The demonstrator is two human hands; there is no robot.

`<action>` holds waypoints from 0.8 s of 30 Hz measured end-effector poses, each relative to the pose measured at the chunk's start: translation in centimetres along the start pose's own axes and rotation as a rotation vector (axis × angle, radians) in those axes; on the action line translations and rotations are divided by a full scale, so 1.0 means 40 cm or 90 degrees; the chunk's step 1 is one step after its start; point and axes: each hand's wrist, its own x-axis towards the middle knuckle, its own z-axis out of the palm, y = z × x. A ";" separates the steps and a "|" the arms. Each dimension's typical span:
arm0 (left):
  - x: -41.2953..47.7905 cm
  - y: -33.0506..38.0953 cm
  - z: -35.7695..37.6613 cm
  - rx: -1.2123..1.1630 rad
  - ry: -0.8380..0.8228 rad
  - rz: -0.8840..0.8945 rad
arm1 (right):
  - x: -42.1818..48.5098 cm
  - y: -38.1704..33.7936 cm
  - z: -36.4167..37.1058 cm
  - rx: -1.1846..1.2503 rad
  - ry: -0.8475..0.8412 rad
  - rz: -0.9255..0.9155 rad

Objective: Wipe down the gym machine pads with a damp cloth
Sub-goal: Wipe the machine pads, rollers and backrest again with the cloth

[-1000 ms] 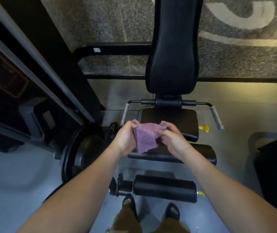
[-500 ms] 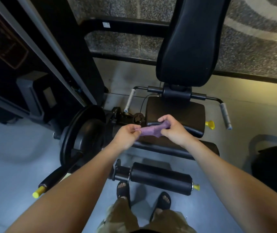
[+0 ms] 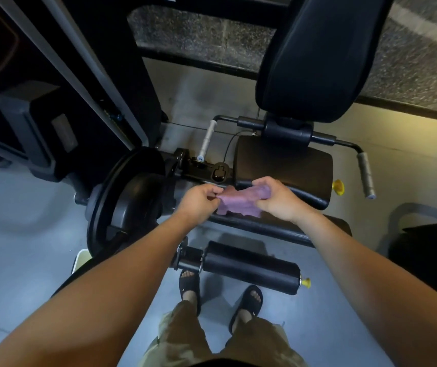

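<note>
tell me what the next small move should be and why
Probably lower the cloth flat onto the seat pad and begin wiping. The left hand pinches one end and the right hand grips the other, so the cloth hangs bunched between them over the pad's front edge, apparently not pressed on it.

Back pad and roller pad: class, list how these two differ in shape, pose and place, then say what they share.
The back pad is broad and flattish; the roller pad is a cylinder. The back pad stands up behind the seat; the roller pad lies crosswise by the feet. The roller pad has a yellow end cap; the back pad shows none. Both are black, and the cloth touches neither.
</note>
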 end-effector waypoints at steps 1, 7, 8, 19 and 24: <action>0.007 -0.002 0.002 0.013 -0.009 -0.003 | 0.009 0.005 0.001 -0.033 -0.023 -0.001; 0.027 -0.033 0.012 0.031 0.002 0.002 | 0.067 0.052 0.032 -0.180 0.004 0.002; 0.025 -0.039 0.014 0.018 0.019 0.008 | 0.069 0.057 0.034 -0.162 0.013 -0.006; 0.073 -0.177 0.095 -0.211 0.043 -0.200 | 0.182 0.038 0.140 0.155 0.069 0.076; 0.127 -0.283 0.150 -0.233 -0.023 -0.367 | 0.323 0.069 0.238 -0.076 0.092 0.070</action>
